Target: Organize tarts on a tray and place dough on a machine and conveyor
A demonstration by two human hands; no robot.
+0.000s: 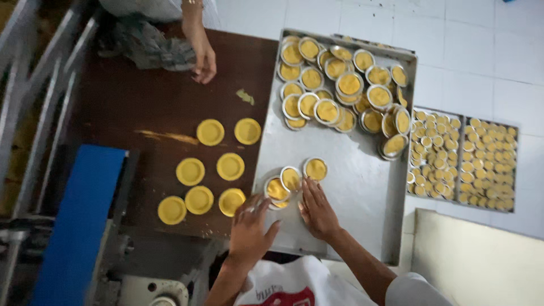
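My left hand (248, 229) hovers at the near left edge of a large metal tray (357, 187), fingers spread, next to a small stack of round tins filled with yellow dough (276, 190). My right hand (316, 209) lies flat on the tray just below a single filled tin (315, 168). Neither hand grips anything. Several flat yellow dough discs (198, 199) lie on the dark brown table (136, 107) to the left. A large heap of filled tins (345, 85) covers the tray's far end.
Another person's hand (203, 59) rests on the table's far side beside a grey cloth (150, 45). Two trays of small filled tins (462, 156) sit on the white tiled floor at right. A blue machine part (79, 221) stands at left.
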